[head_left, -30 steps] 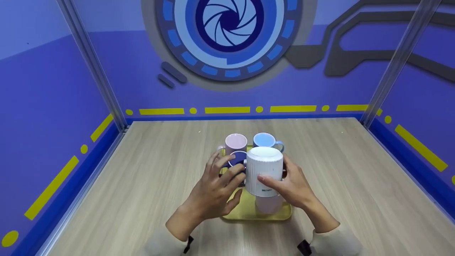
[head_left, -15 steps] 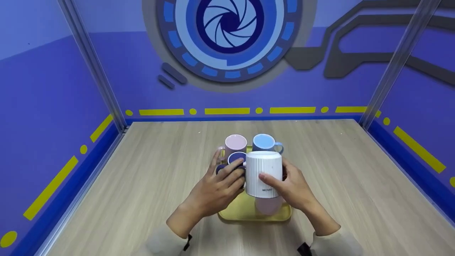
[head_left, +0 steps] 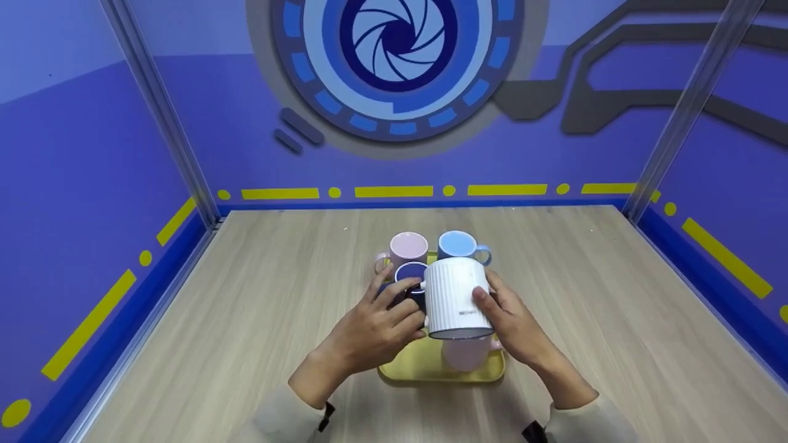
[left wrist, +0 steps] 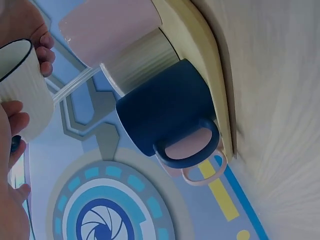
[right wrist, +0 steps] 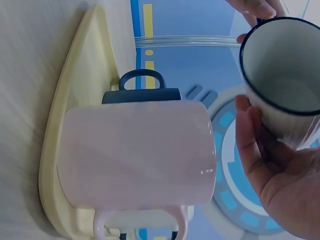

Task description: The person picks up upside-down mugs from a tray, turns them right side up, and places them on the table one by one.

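Both hands hold a white ribbed mug [head_left: 454, 295] above the tray. It is upside down, its dark-rimmed mouth tipped toward me. My left hand [head_left: 377, 332] grips its handle on the left, the fingers covering most of that handle. On the other side, my right hand [head_left: 518, 323] holds the mug's body, thumb on the near face. Below and behind, a dark blue mug [left wrist: 165, 110] stands on the tray beside another white ribbed mug [left wrist: 142, 62]. A pink mug [right wrist: 135, 155] is at the tray's front right, partly hidden by the held mug in the head view.
The yellow tray [head_left: 418, 367] lies on a wooden table [head_left: 277, 277]. At its back stand a second pink mug [head_left: 408, 246] and a light blue mug [head_left: 457, 244], handles facing outward. Blue printed panels [head_left: 246, 135] enclose the table.
My left fingers have closed in on the held mug's handle. The mug has tilted, bringing its mouth into view, and my right thumb has shifted to the right across it.
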A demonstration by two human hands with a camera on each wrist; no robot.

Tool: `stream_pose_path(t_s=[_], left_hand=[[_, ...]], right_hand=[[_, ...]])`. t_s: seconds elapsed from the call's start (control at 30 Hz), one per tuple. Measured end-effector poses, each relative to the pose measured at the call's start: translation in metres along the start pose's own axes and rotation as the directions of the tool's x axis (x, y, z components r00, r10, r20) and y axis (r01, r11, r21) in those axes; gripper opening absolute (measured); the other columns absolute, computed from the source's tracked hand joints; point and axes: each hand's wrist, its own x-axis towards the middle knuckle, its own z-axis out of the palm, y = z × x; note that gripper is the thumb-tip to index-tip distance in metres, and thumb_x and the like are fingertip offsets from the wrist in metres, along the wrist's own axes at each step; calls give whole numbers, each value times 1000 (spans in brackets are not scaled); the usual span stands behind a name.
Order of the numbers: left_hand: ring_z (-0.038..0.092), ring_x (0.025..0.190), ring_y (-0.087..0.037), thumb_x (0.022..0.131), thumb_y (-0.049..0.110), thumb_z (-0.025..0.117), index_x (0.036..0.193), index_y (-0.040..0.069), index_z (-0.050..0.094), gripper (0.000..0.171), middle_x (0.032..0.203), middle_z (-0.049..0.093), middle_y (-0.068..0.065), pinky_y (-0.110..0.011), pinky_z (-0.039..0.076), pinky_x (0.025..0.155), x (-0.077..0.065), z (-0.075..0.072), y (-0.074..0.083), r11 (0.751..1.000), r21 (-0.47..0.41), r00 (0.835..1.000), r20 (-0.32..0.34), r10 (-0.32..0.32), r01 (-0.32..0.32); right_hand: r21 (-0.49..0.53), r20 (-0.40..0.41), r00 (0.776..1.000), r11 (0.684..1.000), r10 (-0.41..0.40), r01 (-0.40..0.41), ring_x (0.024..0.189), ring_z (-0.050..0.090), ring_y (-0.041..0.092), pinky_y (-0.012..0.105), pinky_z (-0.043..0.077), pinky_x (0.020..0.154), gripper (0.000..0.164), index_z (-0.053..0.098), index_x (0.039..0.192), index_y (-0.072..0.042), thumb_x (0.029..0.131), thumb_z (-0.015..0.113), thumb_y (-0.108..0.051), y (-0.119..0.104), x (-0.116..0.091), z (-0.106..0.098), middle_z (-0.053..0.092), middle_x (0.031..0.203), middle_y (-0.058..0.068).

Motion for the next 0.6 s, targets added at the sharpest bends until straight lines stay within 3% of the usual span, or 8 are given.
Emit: stream_pose_path(t_s=[0.1,0.2,0.3,0.43,0.53,0.6], left_hand=[[57,135,-27,108,35,52,108,18,66,22,108,67,4,-59,36,122,1,1,2,997,-74,999,5,-35,36],[60,131,-28,110,33,49,108,16,65,23,106,67,2,-58,38,120,2,2,4,990,-132,998,-1,-55,54],[63,125,-29,110,29,48,105,13,63,23,101,65,0,-58,43,117,3,2,3,981,-187,997,-40,-65,56],[65,117,-28,110,24,48,100,9,60,21,97,61,-2,-56,47,114,4,3,3,959,-275,991,-89,-100,72],[65,112,-25,110,22,48,100,8,58,20,98,60,-3,-51,51,111,4,3,2,928,-360,984,-104,-148,102],[64,108,-23,110,19,48,100,7,58,19,99,60,-3,-46,53,107,4,3,1,896,-425,976,-109,-188,125]], right_hand=[[2,14,1000,1000,-24,24,130,57,46,52,54,105,62,13,167,-19,112,40,-27,2,-2,-2,36,159,28],[-20,22,998,998,-62,62,153,27,51,71,35,115,62,9,167,-30,113,38,-26,5,-3,-4,7,174,15],[-38,42,994,994,-97,98,158,11,48,75,32,114,60,10,167,-33,113,34,-24,6,-5,-6,0,176,7],[-50,85,988,989,-132,136,153,25,45,56,52,104,55,15,167,-27,114,28,-19,7,-6,-10,6,175,7],[-38,121,981,987,-153,159,149,38,31,39,56,99,53,19,167,-23,115,26,-16,8,-7,-13,14,174,4],[-7,152,972,984,-177,180,138,51,24,35,59,93,52,20,166,-20,115,26,-15,8,-7,-15,21,172,-1]])
